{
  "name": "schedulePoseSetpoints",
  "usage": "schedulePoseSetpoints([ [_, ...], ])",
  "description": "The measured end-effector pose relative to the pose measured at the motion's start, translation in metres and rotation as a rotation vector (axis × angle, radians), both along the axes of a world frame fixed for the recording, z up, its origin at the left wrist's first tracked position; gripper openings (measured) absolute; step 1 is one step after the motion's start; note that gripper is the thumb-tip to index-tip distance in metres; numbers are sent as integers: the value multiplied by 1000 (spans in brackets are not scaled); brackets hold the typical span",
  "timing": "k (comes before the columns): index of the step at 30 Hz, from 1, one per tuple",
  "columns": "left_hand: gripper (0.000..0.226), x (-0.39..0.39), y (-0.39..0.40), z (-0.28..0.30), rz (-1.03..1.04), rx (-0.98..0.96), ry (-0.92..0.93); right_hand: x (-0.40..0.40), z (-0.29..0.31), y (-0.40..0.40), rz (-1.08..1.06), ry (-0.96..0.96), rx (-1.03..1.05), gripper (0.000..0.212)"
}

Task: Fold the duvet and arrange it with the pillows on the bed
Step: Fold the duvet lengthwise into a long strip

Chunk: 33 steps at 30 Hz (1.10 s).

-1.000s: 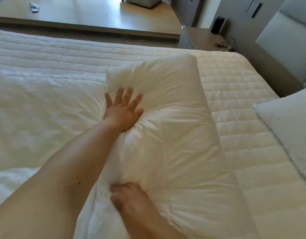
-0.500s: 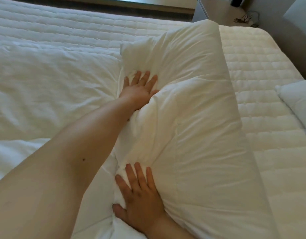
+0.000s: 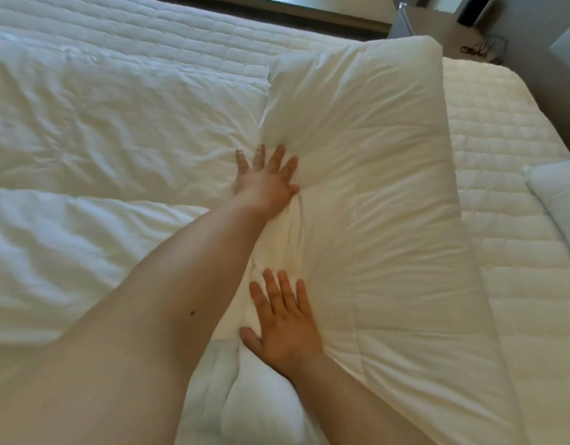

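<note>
A white duvet lies on the bed, its folded-over part (image 3: 383,194) running from near me toward the far edge. More of the duvet (image 3: 94,130) spreads flat to the left. My left hand (image 3: 267,178) presses flat, fingers straight, on the inner edge of the fold. Closer to me, my right hand (image 3: 283,326) lies flat on the same creased edge with fingers spread. A white pillow (image 3: 560,200) shows at the right edge of the view, partly cut off.
The quilted mattress (image 3: 502,175) is bare to the right of the fold. Beyond the bed's far corner stands a bedside table (image 3: 444,30) with a dark cable and a black object on it.
My right hand has opened from a curled hold into a flat press on the fold. The left hand stays flat on the duvet. The view has tilted down and closer.
</note>
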<state>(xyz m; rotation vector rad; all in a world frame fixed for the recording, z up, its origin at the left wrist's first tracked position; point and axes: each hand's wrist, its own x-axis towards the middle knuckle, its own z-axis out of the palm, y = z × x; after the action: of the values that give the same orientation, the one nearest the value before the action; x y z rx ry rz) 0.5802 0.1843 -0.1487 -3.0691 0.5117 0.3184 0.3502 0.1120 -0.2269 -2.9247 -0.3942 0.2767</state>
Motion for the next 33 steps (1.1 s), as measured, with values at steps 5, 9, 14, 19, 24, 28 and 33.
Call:
schedulePoseSetpoints([
  [5,59,-66,18,36,-11,2,5,-5,45,-14,24,136,72,90],
  [9,59,-124,39,55,31,17,81,-12,90,-26,-6,176,100,94],
  [14,56,-186,52,59,89,38,175,-13,125,-39,32,176,49,61],
  [19,55,-226,51,64,189,5,258,-19,140,-41,37,134,22,54],
  [24,57,-233,53,59,207,63,265,-31,133,-39,40,179,-5,64],
  [28,57,-220,58,52,201,95,212,-30,120,-38,41,177,-8,67],
  [33,55,-203,73,45,171,114,204,-19,117,-32,0,74,-9,55],
])
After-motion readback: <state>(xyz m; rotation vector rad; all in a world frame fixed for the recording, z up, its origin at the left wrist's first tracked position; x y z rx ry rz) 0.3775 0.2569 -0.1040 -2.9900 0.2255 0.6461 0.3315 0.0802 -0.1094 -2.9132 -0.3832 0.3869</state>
